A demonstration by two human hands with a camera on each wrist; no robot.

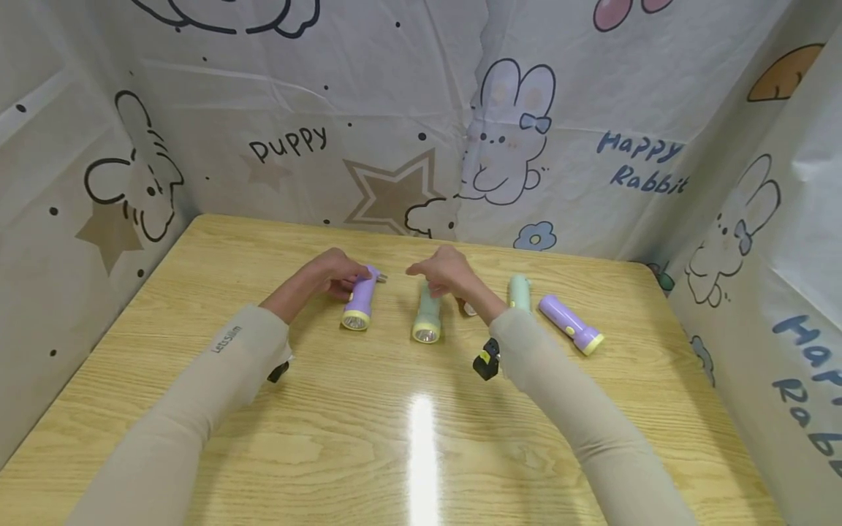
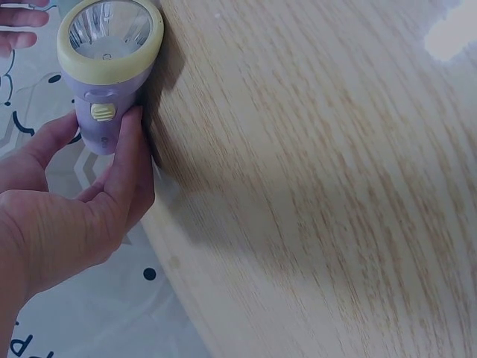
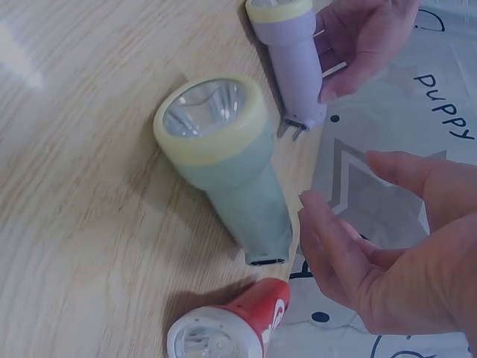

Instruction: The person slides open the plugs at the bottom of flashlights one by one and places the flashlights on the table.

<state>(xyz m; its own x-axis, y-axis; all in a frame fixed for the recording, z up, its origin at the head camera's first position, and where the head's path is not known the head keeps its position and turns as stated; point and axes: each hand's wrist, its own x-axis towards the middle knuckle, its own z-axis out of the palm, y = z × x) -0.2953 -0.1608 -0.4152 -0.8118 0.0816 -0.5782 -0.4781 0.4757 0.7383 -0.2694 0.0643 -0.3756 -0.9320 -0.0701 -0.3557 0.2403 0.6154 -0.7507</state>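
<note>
My left hand (image 1: 338, 274) grips a purple flashlight (image 1: 361, 298) by its body, thumb on one side and fingers on the other. Two metal plug prongs (image 3: 293, 131) stick out of its tail, and its yellow-rimmed lens faces me. Beside the tail of a pale green flashlight (image 3: 246, 201) is my right hand (image 3: 402, 261), thumb spread from loosely bent fingers with nothing between them. That green flashlight lies on the table, its yellow-rimmed head toward me. A red flashlight with a white head (image 3: 261, 313) lies close by, mostly hidden by my right hand in the head view.
Right of my right forearm lie a second green flashlight (image 1: 520, 291), partly covered by the sleeve, and a second purple flashlight (image 1: 571, 324). The wooden table (image 1: 329, 424) meets cartoon-printed sheets (image 1: 395, 95) at its back and sides.
</note>
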